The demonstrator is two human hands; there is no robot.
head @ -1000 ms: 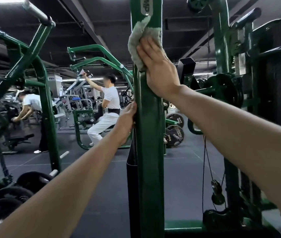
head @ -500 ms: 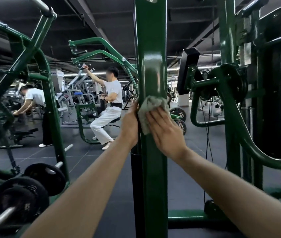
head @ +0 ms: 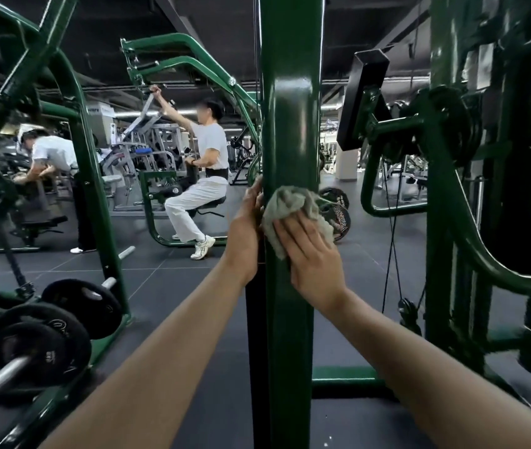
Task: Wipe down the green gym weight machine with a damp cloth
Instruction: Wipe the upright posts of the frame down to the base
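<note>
Your right hand (head: 314, 260) lies flat on the grey-green cloth (head: 291, 209), fingers straight, pressing it against the near face of the green upright post (head: 290, 131) of the machine, about mid-height in view. The cloth is bunched and overhangs the post's right edge. Your left hand (head: 244, 234) is on the post's left side at the same height, fingers hooked round its far edge and mostly hidden, so you can't tell how tight that hold is. It touches no cloth. Black weight plates (head: 60, 325) sit on a bar at lower left. Two people in white tops work on other machines behind: one seated (head: 207, 176), one bent over (head: 50, 157).
</note>
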